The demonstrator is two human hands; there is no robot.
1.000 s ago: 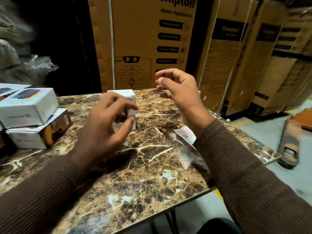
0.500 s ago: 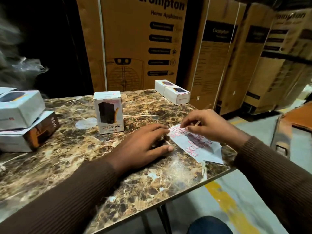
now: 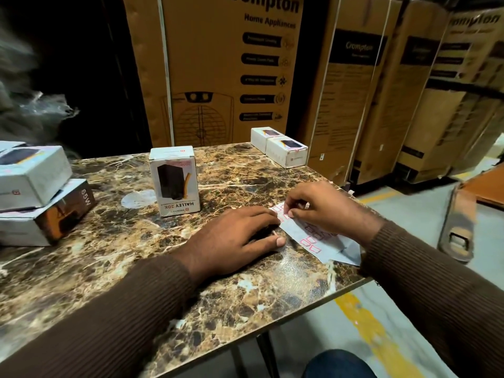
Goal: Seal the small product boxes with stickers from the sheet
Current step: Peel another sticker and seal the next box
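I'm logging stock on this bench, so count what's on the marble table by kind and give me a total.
Small white product boxes: 5 in view, namely an upright one, two at the far edge, and two stacked at left
White sticker sheet with red-outlined stickers: 1
Total: 6

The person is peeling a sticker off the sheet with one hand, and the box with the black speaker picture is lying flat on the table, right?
Not quite. The head view shows the box standing upright on the table, not lying flat. The right hand does pinch at the sticker sheet, while the left hand presses beside it.
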